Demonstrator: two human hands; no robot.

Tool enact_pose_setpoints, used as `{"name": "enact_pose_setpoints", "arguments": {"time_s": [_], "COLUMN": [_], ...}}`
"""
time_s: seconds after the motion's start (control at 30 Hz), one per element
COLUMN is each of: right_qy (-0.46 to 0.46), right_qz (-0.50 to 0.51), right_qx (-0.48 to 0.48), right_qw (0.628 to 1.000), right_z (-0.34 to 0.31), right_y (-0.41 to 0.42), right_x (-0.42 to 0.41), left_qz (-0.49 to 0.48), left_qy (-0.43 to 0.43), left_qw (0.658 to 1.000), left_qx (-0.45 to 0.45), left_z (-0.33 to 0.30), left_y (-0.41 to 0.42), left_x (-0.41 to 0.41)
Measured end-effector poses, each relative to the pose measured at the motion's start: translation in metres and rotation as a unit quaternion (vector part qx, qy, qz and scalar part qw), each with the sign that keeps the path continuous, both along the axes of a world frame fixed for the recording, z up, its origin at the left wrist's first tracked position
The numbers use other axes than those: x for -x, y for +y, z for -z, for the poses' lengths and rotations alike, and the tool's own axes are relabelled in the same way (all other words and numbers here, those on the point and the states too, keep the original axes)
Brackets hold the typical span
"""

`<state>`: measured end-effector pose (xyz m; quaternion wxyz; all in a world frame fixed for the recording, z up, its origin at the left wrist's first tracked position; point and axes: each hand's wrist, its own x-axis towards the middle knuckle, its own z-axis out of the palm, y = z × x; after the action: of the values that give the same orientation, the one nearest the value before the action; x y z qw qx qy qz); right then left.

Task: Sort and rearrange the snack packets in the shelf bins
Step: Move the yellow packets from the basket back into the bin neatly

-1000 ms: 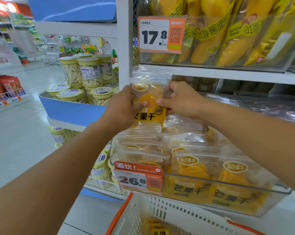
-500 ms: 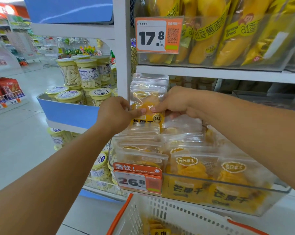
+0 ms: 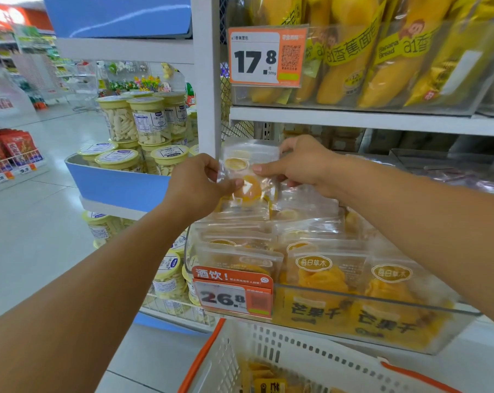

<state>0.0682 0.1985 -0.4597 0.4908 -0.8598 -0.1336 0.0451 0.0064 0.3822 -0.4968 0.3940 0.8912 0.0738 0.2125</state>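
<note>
A clear dried-mango packet (image 3: 247, 177) with a yellow label stands upright at the back left of the clear shelf bin (image 3: 410, 333), its lower part down among the other packets. My left hand (image 3: 196, 185) pinches its left edge. My right hand (image 3: 302, 164) pinches its right edge. Several matching mango packets (image 3: 319, 276) fill the bin in rows, the front ones facing me.
A white basket with orange handles (image 3: 291, 355) sits below the bin, with yellow packets inside. Banana bread packs (image 3: 382, 58) fill the bin on the shelf above, close over my hands. A white upright post (image 3: 206, 89) stands left. Jars (image 3: 146, 123) sit on a blue stand beyond.
Both hands have lowered the packet into the back left of the bin, so its printed lower half is now hidden among the other packets.
</note>
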Motion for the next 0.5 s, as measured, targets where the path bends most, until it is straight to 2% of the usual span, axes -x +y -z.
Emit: {"name": "enact_pose_setpoints", "arguments": {"time_s": [0.37, 0.5], "right_qy": [0.046, 0.049], "right_qz": [0.023, 0.017], "right_qx": [0.019, 0.027], "right_qw": [0.998, 0.998], "right_z": [-0.004, -0.01], "right_y": [-0.001, -0.004], "right_x": [-0.007, -0.002], "left_qz": [0.022, 0.014], "left_qy": [0.018, 0.024], "left_qw": [0.998, 0.999], "left_qx": [0.047, 0.036], "left_z": [-0.002, -0.002], "left_y": [0.003, 0.002], "left_x": [0.009, 0.011]}}
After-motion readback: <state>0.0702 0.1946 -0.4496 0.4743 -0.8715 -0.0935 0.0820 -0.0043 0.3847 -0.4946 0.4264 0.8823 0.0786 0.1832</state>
